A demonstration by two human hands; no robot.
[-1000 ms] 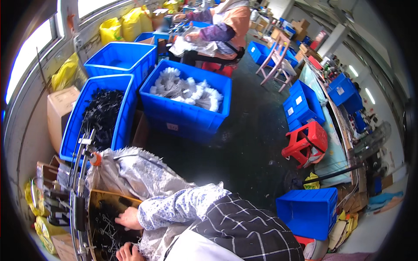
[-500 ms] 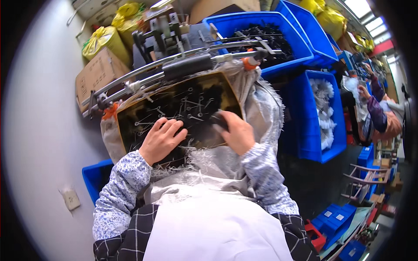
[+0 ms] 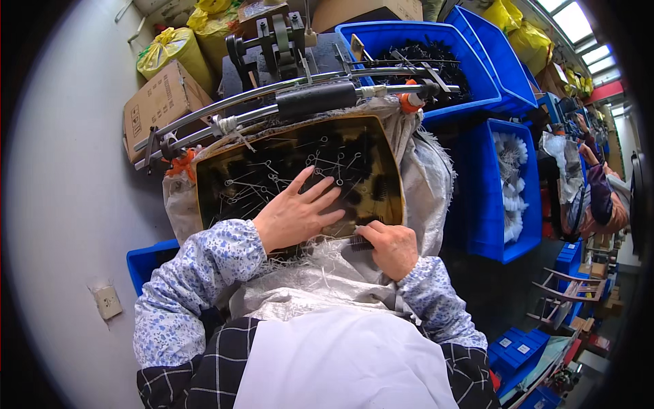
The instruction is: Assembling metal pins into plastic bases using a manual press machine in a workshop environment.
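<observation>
1. In front of the person's lap lies a dark tray [image 3: 381,153] with a yellowish rim, strewn with thin wire pieces [image 3: 272,180] and small black bristle bits.
2. The left hand [image 3: 296,215] lies flat on the tray's near half, its fingers [image 3: 320,191] spread wide and pressing on the wire pieces; it grips nothing.
3. The right hand [image 3: 392,249] sits at the tray's near edge, its fingers curled closed around a small black brush strip [image 3: 357,243], which sticks out to the left of the thumb, just beside the left hand's wrist.
4. The tray rests on frayed white woven sacking [image 3: 306,286] that drapes down over the person's knees.
5. Just beyond the tray runs a pair of curved metal rails [image 3: 272,92] with a black sleeve and orange ties, and a dark machine stands behind them.
6. Further back stand a blue bin [image 3: 470,61] of black parts, cardboard boxes [image 3: 160,102] and yellow bags.
7. To the right, another blue bin [image 3: 487,204] holds white bristle bundles, and another person sits beside it.
8. A pale wall [image 3: 61,225] with a socket is on the left.
</observation>
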